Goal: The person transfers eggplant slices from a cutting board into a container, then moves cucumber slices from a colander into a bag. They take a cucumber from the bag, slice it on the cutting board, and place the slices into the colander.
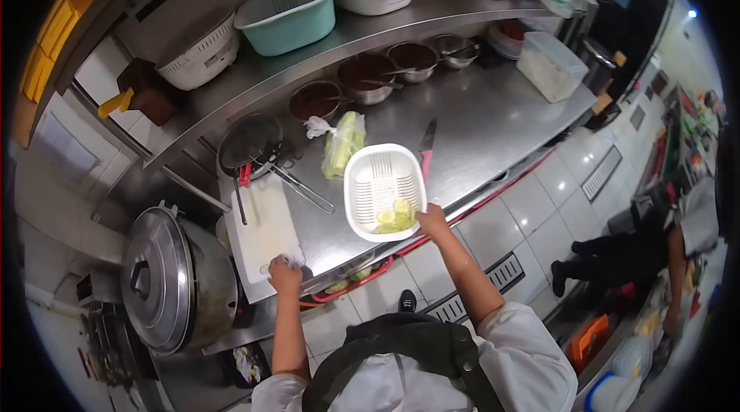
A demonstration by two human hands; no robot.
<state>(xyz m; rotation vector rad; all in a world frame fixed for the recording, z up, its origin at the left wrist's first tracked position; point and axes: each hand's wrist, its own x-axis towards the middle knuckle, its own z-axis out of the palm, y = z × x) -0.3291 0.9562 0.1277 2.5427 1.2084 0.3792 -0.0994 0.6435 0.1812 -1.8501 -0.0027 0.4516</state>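
Observation:
A white colander (357, 204) with a few pale green vegetable pieces (397, 219) at its near end stands at the front edge of the steel counter. My right hand (433, 221) grips its near right corner. On the left, my left hand (285, 275) is closed at the near end of a white cutting board (266, 227), around something small and whitish that I cannot make out. Behind the colander lies a tied plastic bag of green vegetables (344, 146). A knife with a pink handle (426, 161) rests to the colander's right.
Strainers (250, 142) and tongs lie behind the board. Bowls of dark red sauce (314, 100) line the counter's back, under a shelf (293, 73) with tubs. A large lidded pot (158, 281) stands at left. Another person (632, 250) is at right.

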